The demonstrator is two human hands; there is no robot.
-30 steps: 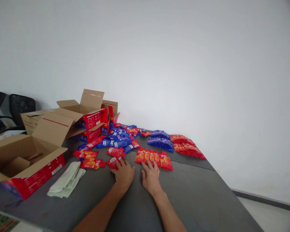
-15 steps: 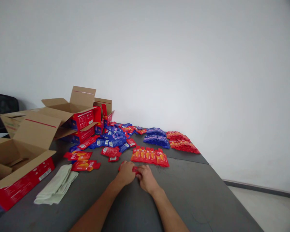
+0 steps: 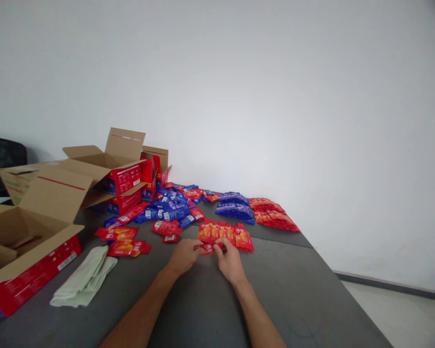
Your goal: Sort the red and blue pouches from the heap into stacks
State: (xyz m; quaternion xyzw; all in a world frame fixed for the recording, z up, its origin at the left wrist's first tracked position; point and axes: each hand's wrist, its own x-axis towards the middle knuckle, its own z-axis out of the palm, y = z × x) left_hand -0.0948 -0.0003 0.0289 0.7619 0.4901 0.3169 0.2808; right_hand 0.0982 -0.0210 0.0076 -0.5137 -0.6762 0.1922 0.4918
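Note:
Between my hands is a red sachet (image 3: 207,248) with an orange print, its two ends pinched by my fingers. My left hand (image 3: 185,255) closes on its left end, and my right hand (image 3: 229,260) grips its right end with thumb and fingertips. Just beyond lies an overlapping row of red sachets (image 3: 221,231) flat on the dark table (image 3: 275,280). Part of the held sachet is covered by my fingers. To the left, a few loose red sachets (image 3: 125,248) lie near a folded pale cloth (image 3: 84,278).
A mixed heap of blue and red sachets (image 3: 172,208) sits at the back. Fanned blue sachets (image 3: 234,210) and fanned red sachets (image 3: 275,215) lie at the back right. Open cardboard boxes (image 3: 126,179) stand on the left, with another open box (image 3: 32,270) nearer.
Both hands have moved slightly right with the red sachet, closer to the row. They are a little farther apart, and more of the sachet shows between them.

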